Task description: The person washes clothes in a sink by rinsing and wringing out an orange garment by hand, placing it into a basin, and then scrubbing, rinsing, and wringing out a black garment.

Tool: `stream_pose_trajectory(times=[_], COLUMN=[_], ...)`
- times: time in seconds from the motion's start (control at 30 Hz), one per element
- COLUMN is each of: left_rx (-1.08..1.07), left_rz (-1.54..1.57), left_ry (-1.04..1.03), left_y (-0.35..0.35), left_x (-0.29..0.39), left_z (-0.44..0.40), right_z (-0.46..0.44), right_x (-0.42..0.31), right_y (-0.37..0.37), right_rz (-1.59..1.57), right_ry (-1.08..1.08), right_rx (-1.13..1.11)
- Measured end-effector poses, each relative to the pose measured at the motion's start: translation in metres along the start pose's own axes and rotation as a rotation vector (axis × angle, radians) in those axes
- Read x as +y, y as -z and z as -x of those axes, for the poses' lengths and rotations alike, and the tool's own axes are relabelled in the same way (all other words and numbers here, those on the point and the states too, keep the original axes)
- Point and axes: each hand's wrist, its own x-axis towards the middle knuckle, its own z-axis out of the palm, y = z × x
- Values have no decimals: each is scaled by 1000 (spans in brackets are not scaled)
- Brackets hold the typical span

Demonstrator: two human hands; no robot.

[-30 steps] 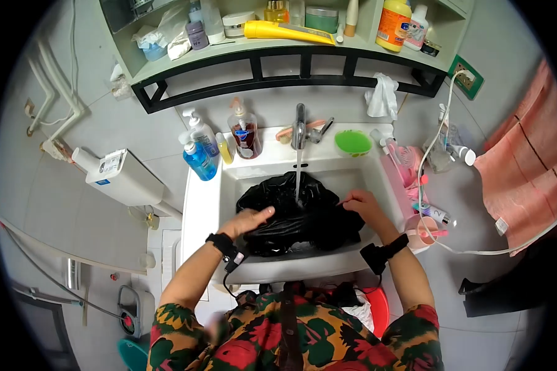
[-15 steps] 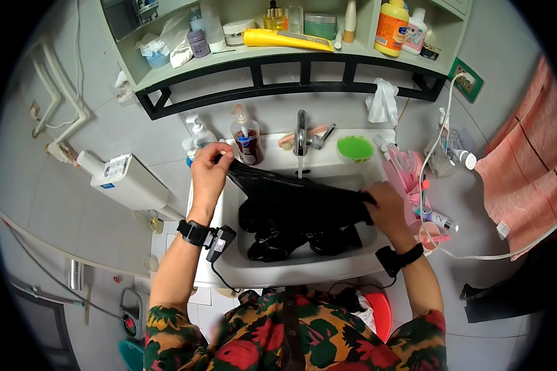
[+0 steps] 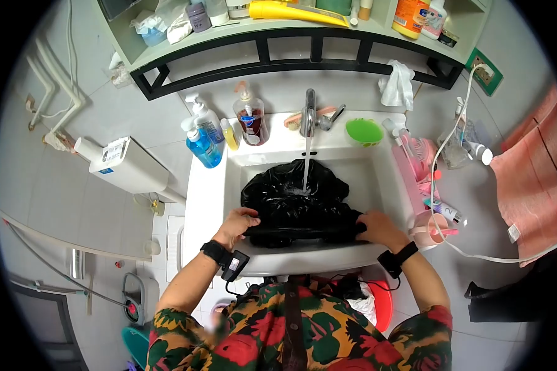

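Left hand [image 3: 235,226] at eight o'clock and right hand [image 3: 379,229] at four grip the near edge of a wet black cloth [image 3: 272,196], bunched in the white sink [image 3: 368,185] at the clock's centre. From twelve, a chrome faucet [image 3: 309,114] runs water [image 3: 307,157] onto it; a green dish [image 3: 364,131] sits at one, a blue pump bottle [image 3: 203,149] at ten.

Black material [image 3: 294,201] hides much of the sink floor [image 3: 365,185]; the top edge crops the orange bottle [image 3: 408,17].
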Motion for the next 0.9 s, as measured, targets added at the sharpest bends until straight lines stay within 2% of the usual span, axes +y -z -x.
stream_pose_trajectory(times=[0.07,0.13,0.2,0.23,0.3,0.37,0.4,0.47,0.5,0.53,0.6,0.67,0.7,0.77,0.8,0.83,0.9], left_rx=[-259,-282,-425,-449,-371,-173,-176,93,128,124,226,382,288,179,155,167,201], left_rz=[-171,-195,-324,-311,-436,-638,-639,-531,-355,-264,-175,-217,0,104,133,155,205], left_ry=[-85,-88,-100,-226,-270,-360,-364,-548,-691,-593,-738,-1014,-913,-883,-885,-942,-1065], left_y=[9,13,21,22,24,23,24,26,30,36,48,55,52,59,60,60,63], left_x=[-6,-12,-27,-34,-32,-12,-3,11,14,24,33,57,79,109,125,140,168], left_z=[-3,1,-9,-10,-4,19,28,39,36,38,27,28,45,57,66,74,85], right_z=[3,5,7,8,9,9,9,12,11,11,9,8,8,5,3,1,-2], right_x=[-4,-5,-5,-5,-2,6,9,12,14,14,12,5,0,-7,-10,-13,-25], right_y=[7,7,10,12,15,20,23,34,41,48,65,89,102,129,142,156,185], right_rz=[-62,-117,-167,-204,-245,-350,-349,-543,-667,-665,-704,-634,-566,-495,-635,-777,-816], right_ry=[-17,-26,-34,-36,-46,-191,-194,-115,-85,-85,30,42,49,57,60,63,193], right_rx=[-39,-88,-135,-151,-168,39,41,410,471,479,776,870,954,1042,1083,1120,1278])
